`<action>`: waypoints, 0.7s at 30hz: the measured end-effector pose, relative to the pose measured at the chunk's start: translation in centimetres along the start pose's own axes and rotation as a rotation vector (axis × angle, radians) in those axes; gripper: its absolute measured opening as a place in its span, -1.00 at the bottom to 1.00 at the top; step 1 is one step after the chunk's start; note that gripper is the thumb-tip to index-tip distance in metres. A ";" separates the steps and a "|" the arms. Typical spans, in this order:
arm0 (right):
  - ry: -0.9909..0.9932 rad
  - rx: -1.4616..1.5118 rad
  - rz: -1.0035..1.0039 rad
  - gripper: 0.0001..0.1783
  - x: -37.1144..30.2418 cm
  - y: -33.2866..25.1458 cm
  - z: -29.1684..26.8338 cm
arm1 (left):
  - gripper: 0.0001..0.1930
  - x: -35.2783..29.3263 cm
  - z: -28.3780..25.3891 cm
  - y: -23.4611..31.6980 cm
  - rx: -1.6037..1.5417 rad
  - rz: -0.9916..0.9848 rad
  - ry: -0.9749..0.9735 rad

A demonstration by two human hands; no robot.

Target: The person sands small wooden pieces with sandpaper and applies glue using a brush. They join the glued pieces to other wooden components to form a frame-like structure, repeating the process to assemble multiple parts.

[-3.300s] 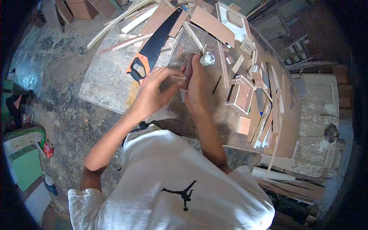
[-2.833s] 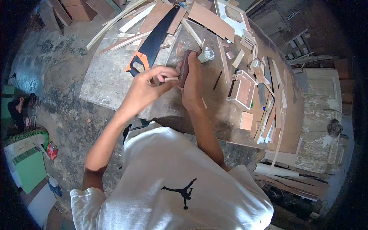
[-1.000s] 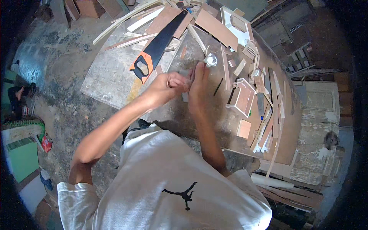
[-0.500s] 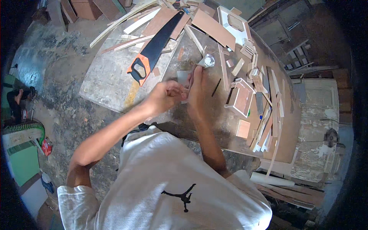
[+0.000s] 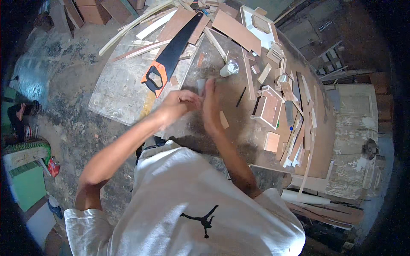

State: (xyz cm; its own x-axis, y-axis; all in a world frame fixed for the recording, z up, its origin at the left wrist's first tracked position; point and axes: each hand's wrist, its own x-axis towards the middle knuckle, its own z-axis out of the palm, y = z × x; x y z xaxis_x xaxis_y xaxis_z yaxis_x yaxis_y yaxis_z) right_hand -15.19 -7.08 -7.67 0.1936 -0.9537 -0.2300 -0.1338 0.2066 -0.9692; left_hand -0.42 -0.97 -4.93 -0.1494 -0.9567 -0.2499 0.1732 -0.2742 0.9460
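My left hand [image 5: 176,105] is over the near part of the table with its fingers curled in toward my right palm; whatever they may hold is hidden. Turned edge-on, my right hand [image 5: 209,104] has straight fingers pointing away from me, slightly blurred. The two hands nearly meet. A pale translucent piece [image 5: 200,84] shows just beyond the fingertips. Beside my right wrist is a small light wood piece [image 5: 224,120]. Past the right fingertips stands a whitish cup [image 5: 229,68] with a shiny, foil-like top. A black pen-like stick [image 5: 241,97] lies to the right.
A handsaw [image 5: 171,53] with an orange and black handle lies left of centre. Wood strips and boards [image 5: 237,32] cover the far side. On the right are a small open wooden box [image 5: 267,107], a square wood piece [image 5: 271,141] and a heap of strips [image 5: 299,136].
My hands have drawn slightly left and nearer each other. The brownish piece at my right fingers no longer shows there. A small wood piece is now visible beside my right wrist.
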 end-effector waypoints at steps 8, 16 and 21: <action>0.028 -0.017 -0.055 -0.31 -0.8 -0.7 1.5 | -0.83 1.3 -1.0 -0.2 -0.086 0.007 0.048; 0.077 -0.004 -0.077 -0.28 0.4 2.1 1.6 | -0.84 0.9 -0.6 0.0 -0.065 0.000 0.019; 0.079 -0.157 -0.061 -0.23 -0.1 1.8 2.5 | -0.80 1.7 -2.3 -0.7 -0.005 -0.029 0.064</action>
State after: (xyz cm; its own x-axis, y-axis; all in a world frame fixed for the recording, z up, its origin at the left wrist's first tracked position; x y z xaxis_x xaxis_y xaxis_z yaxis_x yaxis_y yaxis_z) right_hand -12.98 -6.10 -9.65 0.1304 -0.9788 -0.1577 -0.2752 0.1170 -0.9542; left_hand 1.43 -2.65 -6.52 -0.0916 -0.9526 -0.2902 0.1747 -0.3022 0.9371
